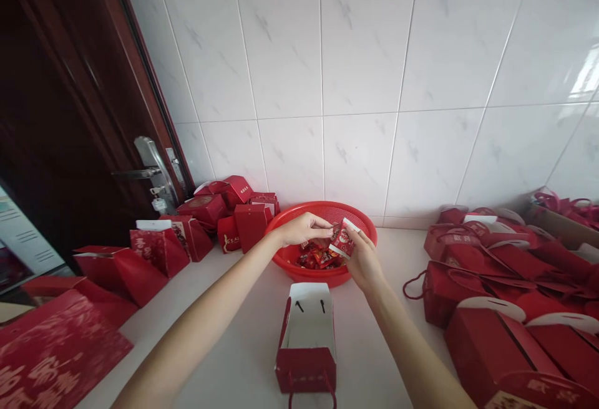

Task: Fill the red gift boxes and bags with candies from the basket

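Note:
Over a red plastic basket point(360, 214) with several small wrapped packets point(321, 258) in it, both hands are close together. My right hand point(364, 258) is closed on a red and white packet point(343, 239). Fingers and thumb of my left hand point(302, 229) come together at a small dark red packet point(335, 232), just left of the other one. Nearer to me stands an open red box point(306, 370) with a white inside and cord handles; neither hand touches it.
Red boxes point(253, 225) and bags point(156, 247) line the left side of the white table point(369, 334). Many red boxes point(496, 346) crowd the right. Behind rises a tiled wall point(360, 85); a dark door point(93, 85) with a metal handle is at left.

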`<state>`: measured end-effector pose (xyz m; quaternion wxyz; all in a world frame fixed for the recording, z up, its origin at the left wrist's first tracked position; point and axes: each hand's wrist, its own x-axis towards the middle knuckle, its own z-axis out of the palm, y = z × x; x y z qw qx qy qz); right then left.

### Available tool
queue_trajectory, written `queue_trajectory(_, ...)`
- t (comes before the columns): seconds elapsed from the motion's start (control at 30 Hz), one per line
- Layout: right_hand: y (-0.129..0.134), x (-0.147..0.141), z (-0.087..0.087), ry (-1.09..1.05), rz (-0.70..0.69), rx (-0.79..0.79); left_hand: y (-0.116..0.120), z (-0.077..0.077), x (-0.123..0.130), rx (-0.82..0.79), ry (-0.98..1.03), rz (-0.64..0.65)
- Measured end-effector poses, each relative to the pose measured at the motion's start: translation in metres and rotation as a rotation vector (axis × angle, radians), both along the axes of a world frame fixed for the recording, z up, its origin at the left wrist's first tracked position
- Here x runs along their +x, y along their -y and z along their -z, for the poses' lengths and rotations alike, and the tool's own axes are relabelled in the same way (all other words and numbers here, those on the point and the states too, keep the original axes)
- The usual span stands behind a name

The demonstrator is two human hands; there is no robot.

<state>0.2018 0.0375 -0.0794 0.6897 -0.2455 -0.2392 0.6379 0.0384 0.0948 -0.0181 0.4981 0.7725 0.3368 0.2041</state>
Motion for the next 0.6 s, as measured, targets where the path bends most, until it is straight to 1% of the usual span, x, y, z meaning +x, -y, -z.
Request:
queue_trajectory(0.07, 0.000, 0.000, 0.000, -0.009, 0.003, -0.011, -0.002, -0.002, -0.005, 0.024, -0.081, -0.006)
queue_trajectory(0.13, -0.001, 0.001, 0.000, -0.026, 0.017, -0.023, -0.008, -0.002, -0.011, 0.074, -0.230, -0.079)
queue_trajectory(0.2, -0.002, 0.001, 0.001, -0.041, 0.027, -0.031, -0.016, 0.003, -0.018, 0.119, -0.406, -0.163)
queue_trajectory(0.23, -0.003, 0.001, 0.002, -0.045, 0.028, -0.033, -0.020, 0.007, -0.021, 0.123, -0.484, -0.177)
queue_trajectory(0.33, -0.005, 0.002, 0.004, -0.054, 0.030, -0.033, -0.028, 0.025, -0.026, 0.107, -0.704, -0.145)
queue_trajectory(0.43, -0.005, 0.002, 0.005, -0.054, 0.027, -0.029, -0.032, 0.046, -0.023, 0.118, -0.870, -0.128)
queue_trajectory(0.53, -0.004, 0.002, 0.005, -0.049, 0.021, -0.025, -0.036, 0.067, -0.012, 0.150, -0.925, -0.132)
queue_trajectory(0.6, -0.004, 0.002, 0.005, -0.046, 0.018, -0.021, -0.038, 0.081, -0.005, 0.209, -0.873, -0.152)
